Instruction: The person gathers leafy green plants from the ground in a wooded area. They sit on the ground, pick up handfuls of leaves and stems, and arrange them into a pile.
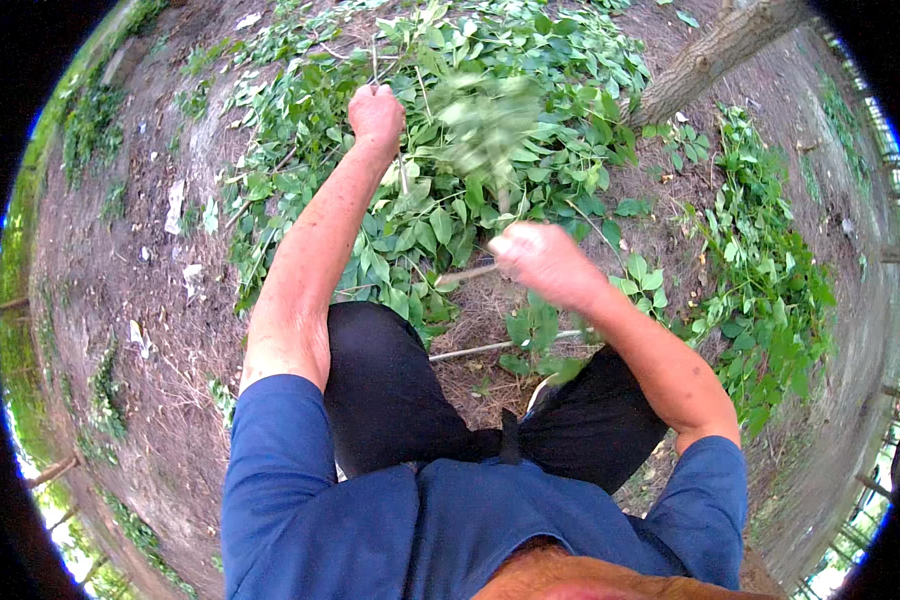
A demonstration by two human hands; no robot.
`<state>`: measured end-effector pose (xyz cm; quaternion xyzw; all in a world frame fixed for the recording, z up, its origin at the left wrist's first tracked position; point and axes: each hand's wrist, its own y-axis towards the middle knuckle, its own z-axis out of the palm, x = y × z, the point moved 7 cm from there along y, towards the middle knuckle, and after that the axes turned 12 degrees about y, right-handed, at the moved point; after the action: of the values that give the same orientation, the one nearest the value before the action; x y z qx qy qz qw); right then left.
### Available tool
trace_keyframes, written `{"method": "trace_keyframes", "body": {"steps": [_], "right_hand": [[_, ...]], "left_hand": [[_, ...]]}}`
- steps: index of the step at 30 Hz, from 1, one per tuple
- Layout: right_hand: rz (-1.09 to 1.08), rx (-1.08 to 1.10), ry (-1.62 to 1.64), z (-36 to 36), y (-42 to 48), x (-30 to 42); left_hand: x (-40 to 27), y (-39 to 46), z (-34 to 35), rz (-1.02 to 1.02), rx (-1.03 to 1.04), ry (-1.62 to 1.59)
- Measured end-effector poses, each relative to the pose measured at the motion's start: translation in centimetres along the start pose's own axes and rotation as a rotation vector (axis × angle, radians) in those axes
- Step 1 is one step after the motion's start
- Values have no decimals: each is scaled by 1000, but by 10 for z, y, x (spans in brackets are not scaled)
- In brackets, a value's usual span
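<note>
My left hand (379,118) is closed around a thin stick (403,174), which sticks out above and below the fist over a leaf pile. In my right hand (544,259), nearer my knees, is a leafy green branch (484,124); its leaves are blurred by motion. A short brown stem (466,275) juts left from the same hand; whether it belongs to that branch I cannot tell. Beneath both hands spreads a broad pile of cut leafy branches (435,225). A pale bare stick (506,345) lies on the ground between my knees, with leaves near its right end.
A tree trunk (709,64) rises at the upper right, beside the pile. Another strip of leafy cuttings (765,300) lies to the right. Scraps of pale litter (174,206) dot the bare soil (135,285) on the left. My black-trousered knees (379,382) flank the near ground.
</note>
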<state>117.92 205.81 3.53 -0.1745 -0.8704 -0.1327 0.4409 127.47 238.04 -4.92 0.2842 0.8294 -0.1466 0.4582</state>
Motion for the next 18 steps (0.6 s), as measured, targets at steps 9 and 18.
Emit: {"method": "trace_keyframes", "body": {"steps": [9, 18], "right_hand": [[243, -48, -544, -106, -101, -145], [1046, -221, -402, -111, -353, -273]], "left_hand": [[-96, -174, 105, 951, 940, 346], [69, -72, 44, 530, 526, 742]]}}
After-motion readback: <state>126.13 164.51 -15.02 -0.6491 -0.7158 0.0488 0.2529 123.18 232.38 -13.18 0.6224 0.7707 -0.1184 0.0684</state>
